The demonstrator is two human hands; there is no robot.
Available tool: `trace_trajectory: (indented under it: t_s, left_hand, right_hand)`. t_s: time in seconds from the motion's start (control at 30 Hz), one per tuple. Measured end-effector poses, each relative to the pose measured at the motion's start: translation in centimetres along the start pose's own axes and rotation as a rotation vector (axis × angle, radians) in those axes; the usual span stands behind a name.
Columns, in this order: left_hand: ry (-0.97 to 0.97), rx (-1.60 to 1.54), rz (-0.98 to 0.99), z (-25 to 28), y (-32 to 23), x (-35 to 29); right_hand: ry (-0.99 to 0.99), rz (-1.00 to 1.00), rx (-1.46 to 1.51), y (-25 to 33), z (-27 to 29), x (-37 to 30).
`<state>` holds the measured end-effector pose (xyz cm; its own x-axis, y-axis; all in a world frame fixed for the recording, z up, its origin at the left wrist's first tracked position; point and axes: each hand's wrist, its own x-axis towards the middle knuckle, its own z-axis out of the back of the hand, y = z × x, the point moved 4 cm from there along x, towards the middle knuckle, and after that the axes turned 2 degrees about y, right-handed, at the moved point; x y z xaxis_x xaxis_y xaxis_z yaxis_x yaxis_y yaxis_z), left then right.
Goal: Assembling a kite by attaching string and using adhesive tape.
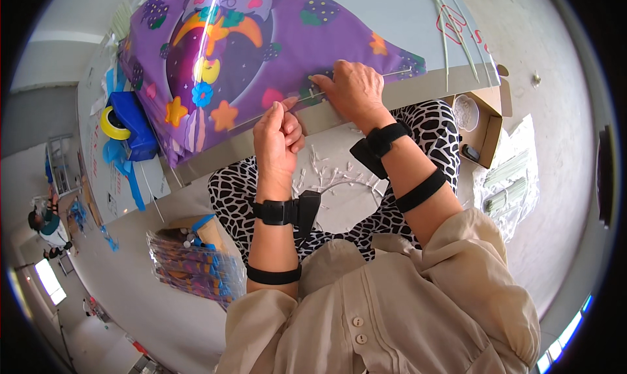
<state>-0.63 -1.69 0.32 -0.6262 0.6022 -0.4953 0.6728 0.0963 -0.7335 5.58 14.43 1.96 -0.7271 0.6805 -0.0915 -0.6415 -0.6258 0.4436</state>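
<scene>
A glossy purple kite (255,67), shaped like a broad triangle and printed with stars, hearts and a moon, lies across the table before me. A thin white rod (248,121) runs along its near edge. My left hand (279,133) is closed at that edge, thumb and forefinger pinched together; what they hold is too small to make out. To its right, my right hand (356,94) is closed over the rod and the kite's edge, its thumb pointing left. Small white plastic fittings (330,176) lie in my lap, below the table edge.
A blue tape dispenser (132,126) with yellow tape stands at the table's left. Several loose pale rods (450,31) lie at the far right. An open carton (486,122) and bagged rods (509,184) are right of my knees. Packaged purple kites (196,266) are at lower left.
</scene>
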Motion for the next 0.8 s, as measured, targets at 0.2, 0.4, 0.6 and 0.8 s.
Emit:
trace_trajectory:
  t_s: [0.2, 0.4, 0.6, 0.8]
  left_hand:
    - [0.040, -0.039, 0.053, -0.03, 0.21, 0.40]
    - [0.030, 0.013, 0.042, -0.32, 0.62, 0.87]
    - [0.002, 0.087, 0.001, -0.55, 0.70, 0.98]
    - [-0.015, 0.104, -0.013, -0.45, 0.74, 1.01]
  right_hand:
    - [-0.010, -0.015, 0.005, 0.04, 0.03, -0.26]
    - [-0.024, -0.028, 0.020, -0.24, -0.18, -0.26]
    - [-0.029, -0.032, 0.037, -0.37, -0.29, -0.26]
    - [-0.001, -0.018, 0.066, -0.26, 0.25, -0.47]
